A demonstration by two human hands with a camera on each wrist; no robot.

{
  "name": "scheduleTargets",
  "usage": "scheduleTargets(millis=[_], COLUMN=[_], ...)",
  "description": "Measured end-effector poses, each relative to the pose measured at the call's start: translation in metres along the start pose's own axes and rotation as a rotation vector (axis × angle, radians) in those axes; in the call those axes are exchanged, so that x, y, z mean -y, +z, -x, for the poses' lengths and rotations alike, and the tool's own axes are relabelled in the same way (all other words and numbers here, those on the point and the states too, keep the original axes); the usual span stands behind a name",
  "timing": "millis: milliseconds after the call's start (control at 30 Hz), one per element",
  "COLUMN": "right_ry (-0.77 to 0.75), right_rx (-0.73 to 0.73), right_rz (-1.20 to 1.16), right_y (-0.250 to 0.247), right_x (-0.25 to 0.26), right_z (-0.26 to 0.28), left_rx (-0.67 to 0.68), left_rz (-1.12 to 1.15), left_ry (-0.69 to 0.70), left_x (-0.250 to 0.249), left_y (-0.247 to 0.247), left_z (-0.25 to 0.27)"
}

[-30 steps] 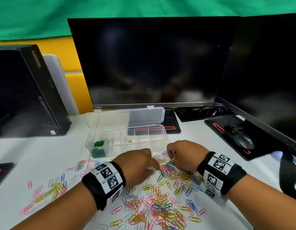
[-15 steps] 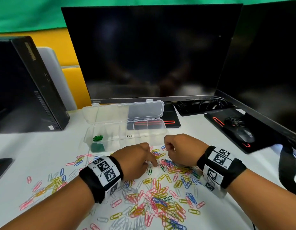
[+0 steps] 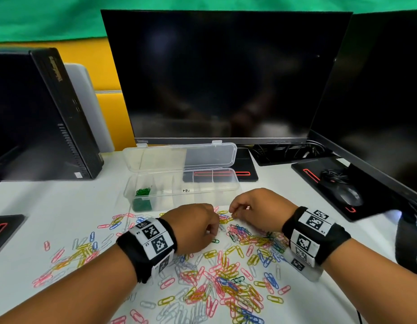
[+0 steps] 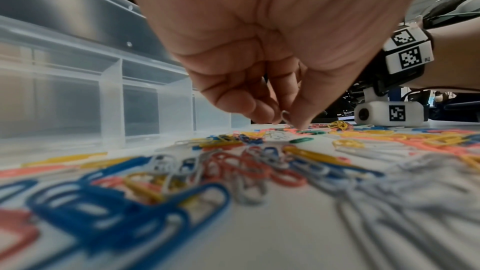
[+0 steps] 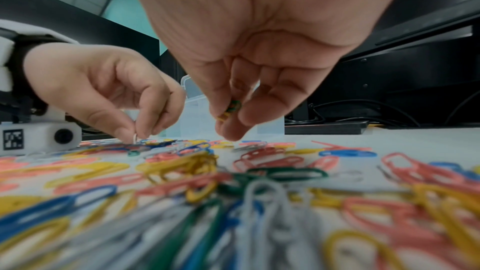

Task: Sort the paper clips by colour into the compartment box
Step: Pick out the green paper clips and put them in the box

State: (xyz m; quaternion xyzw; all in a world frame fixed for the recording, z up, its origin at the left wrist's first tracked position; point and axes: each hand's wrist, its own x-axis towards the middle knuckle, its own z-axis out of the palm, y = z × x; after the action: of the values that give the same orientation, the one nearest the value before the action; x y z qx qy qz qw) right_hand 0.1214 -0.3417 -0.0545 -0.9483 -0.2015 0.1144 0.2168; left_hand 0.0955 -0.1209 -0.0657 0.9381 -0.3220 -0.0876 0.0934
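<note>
While the green clips (image 3: 142, 192) sit alone in the far-left compartment of the clear box (image 3: 231, 183), which stands open toward the back edge of the desk (image 3: 34, 202), both hands work the front of the mixed pile (image 3: 226, 272) just before it.

Compared with a second ago, the left hand (image 3: 195, 226) has closed its thumb and forefinger on a single white clip (image 4: 284, 116) – the wrist view shows the clip standing up off the desk between the fingertips (image 4: 302, 124), the other fingers curled beside them. A loose green clip (image 3: 215, 241) lies on the desk just beside that hand, untouched.

Further right, the right hand (image 3: 261, 210) has risen a little from the pile and now hangs above it, nearer the front wall of the box than before. Its thumb and fingers pinch a small bunch of clips (image 5: 231, 109) (green and yellow both seem to show in it, though the bunch is too blurred to count).

I judge that each hand has just finished a pick – so the next step would be carrying to the box. The white clip needs a fresh compartment, since only green is started. If the right hand's bunch really mixes colours, it would have to be split before dropping. Most of the pile still lies unsorted across the middle and front of the desk.
</note>
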Motion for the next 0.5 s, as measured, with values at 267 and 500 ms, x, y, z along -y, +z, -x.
scheduleTargets(millis=[267, 500], right_ry=[0.04, -0.013], right_rx=[-0.025, 0.095], right_rz=[-0.003, 0.244], right_y=[-0.0019, 0.0032], right_x=[0.0049, 0.0055], right_z=[0.0017, 0.0017], left_rx=[-0.069, -0.024], left_rz=[0.008, 0.006], left_ry=[-0.114, -0.021], left_x=[0.0043, -0.0021], left_y=[0.0015, -0.0008], left_z=[-0.0022, 0.0015])
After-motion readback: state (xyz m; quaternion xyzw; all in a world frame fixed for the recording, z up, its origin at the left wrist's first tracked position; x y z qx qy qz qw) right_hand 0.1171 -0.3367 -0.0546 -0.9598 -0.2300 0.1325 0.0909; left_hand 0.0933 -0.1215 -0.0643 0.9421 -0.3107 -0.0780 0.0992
